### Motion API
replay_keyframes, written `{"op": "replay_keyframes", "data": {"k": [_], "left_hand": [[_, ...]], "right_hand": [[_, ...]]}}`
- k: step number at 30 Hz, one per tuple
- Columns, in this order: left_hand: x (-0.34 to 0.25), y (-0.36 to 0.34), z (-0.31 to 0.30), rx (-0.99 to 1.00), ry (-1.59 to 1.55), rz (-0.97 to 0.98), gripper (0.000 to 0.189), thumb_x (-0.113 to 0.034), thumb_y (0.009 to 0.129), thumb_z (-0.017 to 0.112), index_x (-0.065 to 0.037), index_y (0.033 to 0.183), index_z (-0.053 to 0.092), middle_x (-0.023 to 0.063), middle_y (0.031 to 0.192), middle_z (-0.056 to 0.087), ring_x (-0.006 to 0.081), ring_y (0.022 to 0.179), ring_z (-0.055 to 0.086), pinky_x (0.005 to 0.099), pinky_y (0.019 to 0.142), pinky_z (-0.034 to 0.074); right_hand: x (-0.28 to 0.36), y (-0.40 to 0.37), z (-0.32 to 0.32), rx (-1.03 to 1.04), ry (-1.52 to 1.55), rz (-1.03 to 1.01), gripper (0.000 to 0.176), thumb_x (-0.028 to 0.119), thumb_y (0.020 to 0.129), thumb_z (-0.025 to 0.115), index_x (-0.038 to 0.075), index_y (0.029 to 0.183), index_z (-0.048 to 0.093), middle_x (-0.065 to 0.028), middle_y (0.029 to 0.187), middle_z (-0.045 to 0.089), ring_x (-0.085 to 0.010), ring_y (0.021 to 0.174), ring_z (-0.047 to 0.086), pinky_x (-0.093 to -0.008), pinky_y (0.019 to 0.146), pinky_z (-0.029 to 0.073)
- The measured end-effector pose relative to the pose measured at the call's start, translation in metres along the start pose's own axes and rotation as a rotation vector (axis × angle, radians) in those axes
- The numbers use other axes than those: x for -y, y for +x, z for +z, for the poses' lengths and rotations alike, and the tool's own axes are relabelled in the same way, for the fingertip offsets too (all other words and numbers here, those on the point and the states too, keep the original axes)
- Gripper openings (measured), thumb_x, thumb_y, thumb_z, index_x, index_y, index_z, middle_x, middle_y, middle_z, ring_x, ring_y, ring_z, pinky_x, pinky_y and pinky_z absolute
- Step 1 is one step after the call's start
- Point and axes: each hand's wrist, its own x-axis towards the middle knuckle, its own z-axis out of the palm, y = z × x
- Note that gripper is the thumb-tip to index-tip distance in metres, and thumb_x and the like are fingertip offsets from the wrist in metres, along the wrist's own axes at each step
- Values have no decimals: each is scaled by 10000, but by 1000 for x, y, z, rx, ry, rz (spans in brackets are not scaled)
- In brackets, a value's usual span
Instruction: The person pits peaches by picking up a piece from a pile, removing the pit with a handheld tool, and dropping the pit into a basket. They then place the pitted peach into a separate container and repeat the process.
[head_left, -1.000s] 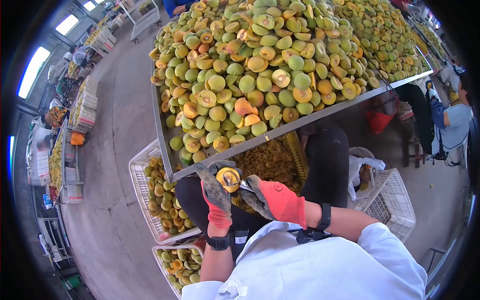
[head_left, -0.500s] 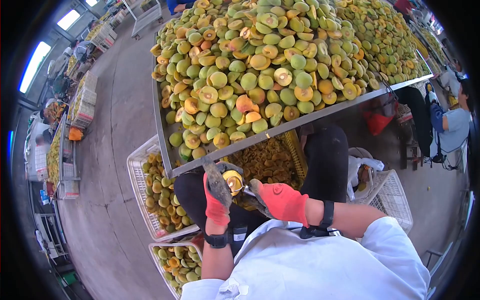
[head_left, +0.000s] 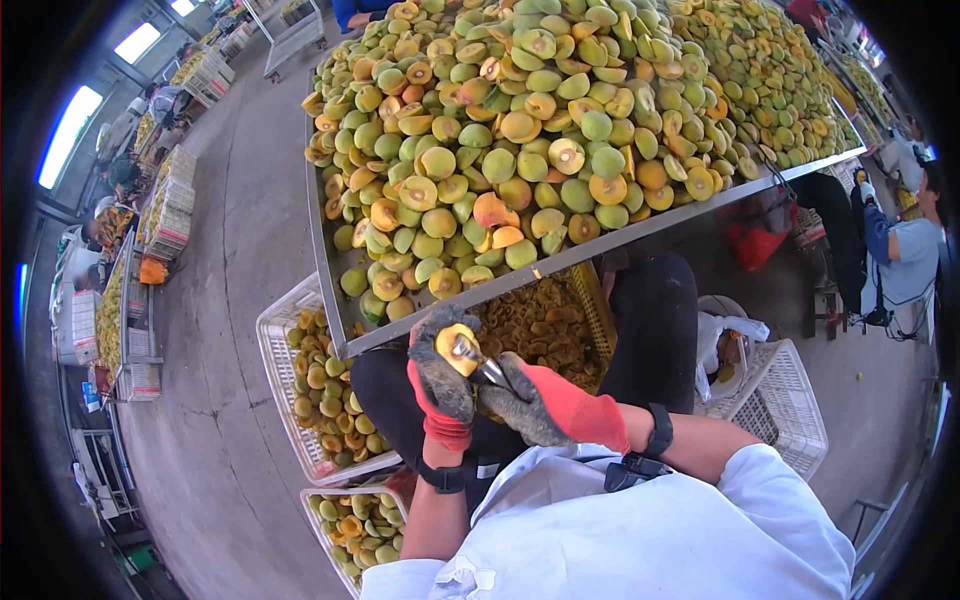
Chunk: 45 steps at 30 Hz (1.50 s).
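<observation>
My left hand (head_left: 441,382), in a red glove with dirty grey palm and fingers, is closed around a halved peach (head_left: 455,343) with its yellow cut face up. My right hand (head_left: 556,402), gloved the same way, grips a metal pitting spoon (head_left: 492,371). The spoon's tip is at the middle of the cut face. Both hands are above my lap, just in front of the metal table's edge (head_left: 440,315). On that table lies a large heap of halved green-yellow peaches (head_left: 520,160).
Below my hands a yellow crate (head_left: 597,312) contains brownish pits and scraps. White crates of peach halves (head_left: 290,400) stand at my left. At right are another white crate (head_left: 790,400), a bucket (head_left: 735,370) and a seated person (head_left: 905,255). Other people work far left.
Both hands have shifted slightly, and the peach half has turned and risen a little. The spoon now lies across its cut face at a different angle, with more of its metal showing.
</observation>
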Motion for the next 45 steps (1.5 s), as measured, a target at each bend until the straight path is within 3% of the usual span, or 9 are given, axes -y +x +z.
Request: {"op": "replay_keyframes", "data": {"k": [15, 21, 23, 27, 31, 33, 35, 40, 45], "left_hand": [[-19, -2, -7, 53, -112, -211, 774, -655, 928, 276, 48, 964, 596, 133, 879, 647, 209, 708, 640, 300, 653, 530], [-28, 13, -20, 341, -70, -501, 779, -629, 951, 217, 35, 888, 619, 136, 830, 663, 208, 682, 632, 288, 677, 532], [-32, 17, -16, 312, -117, -591, 805, -645, 942, 214, 38, 875, 636, 133, 793, 663, 209, 667, 631, 285, 688, 534], [-30, 10, 0, 187, -185, -225, 673, -566, 973, 287, 28, 1177, 529, 136, 1033, 635, 193, 893, 620, 281, 821, 509], [-6, -4, 22, -97, 188, 218, 511, -422, 1010, 335, 25, 1177, 517, 128, 1049, 623, 187, 930, 593, 297, 833, 479], [-2, -3, 13, -115, 305, 264, 542, -445, 1008, 325, 33, 1084, 569, 121, 970, 640, 180, 872, 597, 305, 805, 475], [-11, -3, 9, -72, 168, 119, 607, -489, 998, 316, 40, 959, 611, 110, 857, 651, 180, 786, 611, 298, 757, 491], [-21, 17, -6, 169, -97, -344, 755, -619, 949, 267, 40, 836, 618, 164, 785, 667, 220, 623, 648, 296, 583, 542], [-18, 19, -7, 190, -142, -458, 740, -633, 930, 328, 40, 833, 619, 148, 766, 665, 205, 630, 645, 289, 599, 539]], "right_hand": [[57, -6, -8, 160, -686, 276, 456, 399, 1015, 301, 55, 999, 600, -17, 827, 634, -106, 690, 570, -266, 634, 474], [79, -6, -15, 116, -182, 691, 511, 470, 993, 320, 62, 1008, 628, -24, 813, 640, -113, 677, 573, -276, 626, 466], [72, -8, -16, 120, -216, 513, 436, 421, 992, 380, 51, 975, 609, -23, 759, 605, -127, 629, 533, -288, 590, 445], [44, -5, -11, -21, -337, -107, 454, 460, 978, 402, 76, 1000, 642, -16, 815, 634, -101, 691, 564, -260, 611, 452], [43, -5, 2, -88, -95, -8, 436, 451, 976, 419, 80, 979, 647, -4, 800, 627, -99, 672, 556, -248, 608, 447], [34, -5, 0, -12, 48, 390, 439, 459, 973, 421, 81, 1007, 640, -10, 856, 640, -111, 723, 593, -220, 655, 471], [36, -10, -1, 13, -361, 99, 441, 464, 971, 421, 82, 1016, 638, -12, 879, 646, -112, 743, 612, -208, 681, 483], [53, -5, 3, -90, 385, 620, 359, 406, 1000, 397, 92, 994, 570, 17, 789, 568, -73, 636, 449, -247, 536, 373], [42, -7, 2, -53, 138, 571, 453, 472, 998, 347, 101, 979, 607, 15, 721, 556, -83, 599, 463, -258, 516, 373]]}}
